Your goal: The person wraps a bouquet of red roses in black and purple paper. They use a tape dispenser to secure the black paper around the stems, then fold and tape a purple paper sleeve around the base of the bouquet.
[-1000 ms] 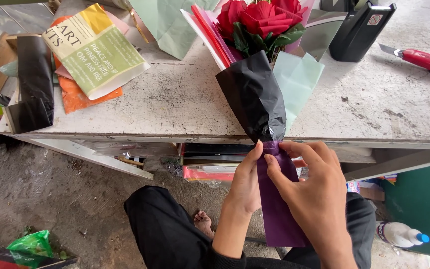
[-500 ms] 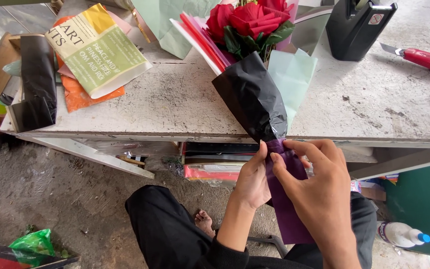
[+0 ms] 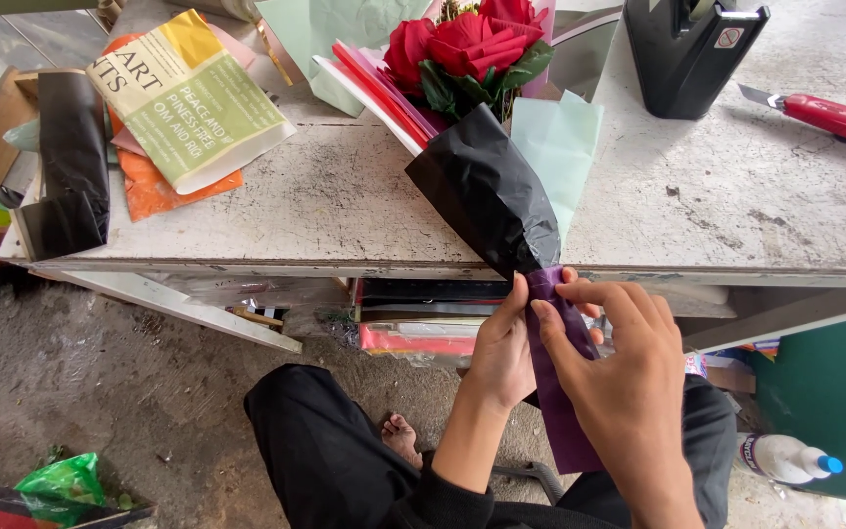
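Left hand (image 3: pixel 503 355): it gripped the bouquet's stem from the left side, just below the desk's near edge, thumb up against the purple wrap (image 3: pixel 558 377) and fingers closed around it.
Right hand (image 3: pixel 629 392): it lay over the purple wrap from the right, fingers (image 3: pixel 580 294) curled and pressing on the wrap's top, just under the black paper; the back of the hand hid how the palm side held.
Bouquet (image 3: pixel 487 118): red roses (image 3: pixel 467 44) with green leaves lay on the desk (image 3: pixel 345 206), heads toward the far edge, stem end hanging over the near edge into both hands.
Black paper (image 3: pixel 492 196): it formed a cone around the flowers, narrowing to the near edge where it met the purple wrap.
Other wrapping sheets: pale green paper (image 3: pixel 560 147) sat beside the black cone on its right; red and pink sheets (image 3: pixel 374 83) fanned out on its left.
Printed sheets (image 3: pixel 188 98): yellow-green over orange, near the left edge.
Black roll (image 3: pixel 70 162): at the left edge, by a wooden tray.
Tape dispenser (image 3: pixel 687 49): black, toward the far edge on the right.
Cutter (image 3: pixel 824 116): red, blade out, near the right edge.
Floor: a green bag (image 3: pixel 66 485) lay at lower left, a white bottle (image 3: pixel 785 458) at lower right.
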